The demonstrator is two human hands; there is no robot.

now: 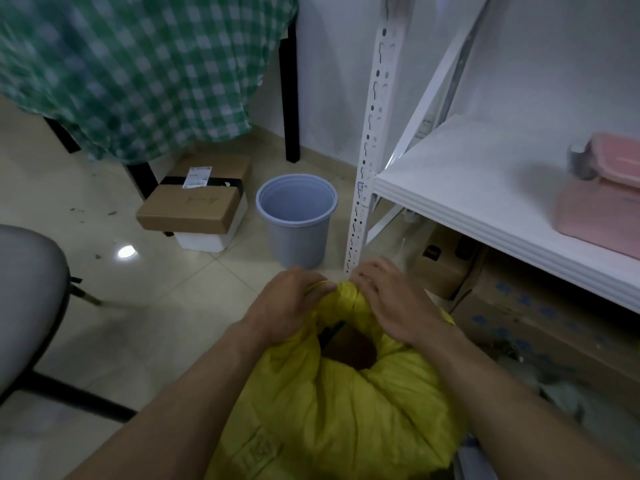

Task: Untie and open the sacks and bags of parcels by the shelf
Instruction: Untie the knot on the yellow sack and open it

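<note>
yellow sack (346,403) lowest in view | both hands' fingers (363,282) closed on its tied neck (346,294)

At the lower middle of the frame stands a sack (346,403), both hands on its tied neck: left hand (284,306) left, right hand (391,303) right. Above it sits a bin (296,220), boxes (197,202) to its left, a shelf (485,188) at right

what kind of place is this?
Probably a small parcel-sorting or storage room: white metal shelf, labelled cardboard parcel on the tile floor, and a tied yellow sack in both hands.
</note>
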